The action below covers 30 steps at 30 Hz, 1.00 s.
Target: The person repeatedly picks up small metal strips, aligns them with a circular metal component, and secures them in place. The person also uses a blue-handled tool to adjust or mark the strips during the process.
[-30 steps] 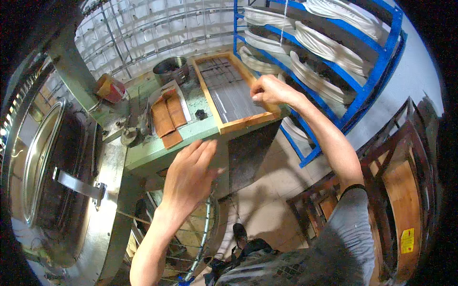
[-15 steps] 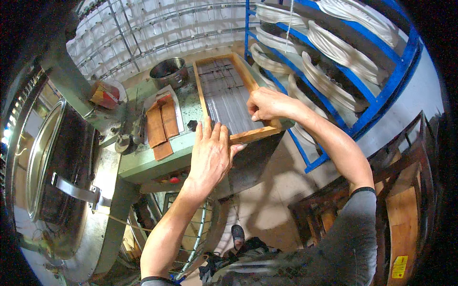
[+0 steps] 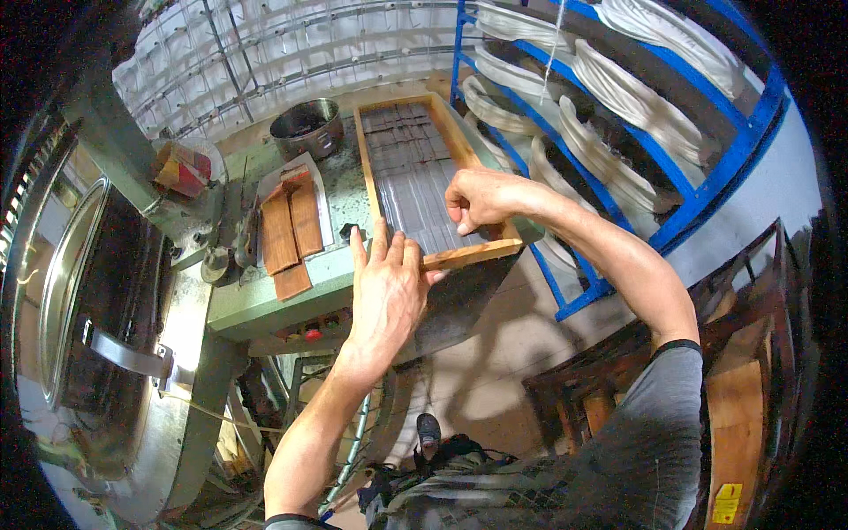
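A long, shallow wooden frame (image 3: 364, 168) lies on the green bench, its near end at the bench's front edge. Thin grey strips (image 3: 402, 150) line up inside it, with dark cross lines at the far end. My left hand (image 3: 389, 291) is open, fingers stretched out over the frame's near left corner, thumb along the near rail. My right hand (image 3: 486, 200) is curled shut over the strips by the right rail. Whatever it may pinch is hidden by its fingers.
Left of the frame lie brown wooden pieces (image 3: 291, 225) on a pale sheet. A metal pot (image 3: 306, 130) stands behind them. A blue rack (image 3: 689, 199) with white hanks is at right, a round-lidded metal machine (image 3: 71, 291) at left, and a red button (image 3: 313, 334) under the bench edge.
My right hand has shifted slightly left, off the right rail and over the strips. The left hand stays at the near corner with its fingers a little more spread. The view has tilted slightly.
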Motion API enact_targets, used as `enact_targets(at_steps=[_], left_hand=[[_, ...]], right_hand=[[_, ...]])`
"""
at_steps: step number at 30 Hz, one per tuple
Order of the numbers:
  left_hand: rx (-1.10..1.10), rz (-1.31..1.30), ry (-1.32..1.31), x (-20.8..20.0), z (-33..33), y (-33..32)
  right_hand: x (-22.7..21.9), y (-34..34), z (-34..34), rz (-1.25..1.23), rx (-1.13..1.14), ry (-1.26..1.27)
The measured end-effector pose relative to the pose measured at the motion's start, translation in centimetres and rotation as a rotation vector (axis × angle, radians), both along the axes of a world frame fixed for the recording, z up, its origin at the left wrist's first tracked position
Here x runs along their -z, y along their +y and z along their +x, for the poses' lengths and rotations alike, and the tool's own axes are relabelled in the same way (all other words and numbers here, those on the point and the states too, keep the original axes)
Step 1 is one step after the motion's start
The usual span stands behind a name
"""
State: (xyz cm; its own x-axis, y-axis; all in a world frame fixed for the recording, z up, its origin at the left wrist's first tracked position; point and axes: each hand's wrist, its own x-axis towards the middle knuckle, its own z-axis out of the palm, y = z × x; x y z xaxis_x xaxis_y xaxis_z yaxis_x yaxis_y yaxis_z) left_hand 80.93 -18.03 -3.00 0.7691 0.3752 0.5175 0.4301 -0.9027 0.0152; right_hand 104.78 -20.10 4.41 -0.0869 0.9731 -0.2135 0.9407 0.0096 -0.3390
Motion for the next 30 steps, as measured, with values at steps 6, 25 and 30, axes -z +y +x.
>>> enact_targets(at_steps=[6, 25, 30], left_hand=[[-0.035, -0.015, 0.006, 0.0, 0.0, -0.3], [0.091, -0.162, -0.352, -0.4, -2.7, -0.7], [0.118, -0.238, -0.63, -0.7, -5.6, -2.7]], right_hand=[[0.0, 0.5, -0.3, -0.043, 0.003, 0.012], [-1.6, 1.8, -0.8, -0.13, -0.044, -0.2], [-4.1, 1.5, -1.1, -0.104, -0.076, -0.273]])
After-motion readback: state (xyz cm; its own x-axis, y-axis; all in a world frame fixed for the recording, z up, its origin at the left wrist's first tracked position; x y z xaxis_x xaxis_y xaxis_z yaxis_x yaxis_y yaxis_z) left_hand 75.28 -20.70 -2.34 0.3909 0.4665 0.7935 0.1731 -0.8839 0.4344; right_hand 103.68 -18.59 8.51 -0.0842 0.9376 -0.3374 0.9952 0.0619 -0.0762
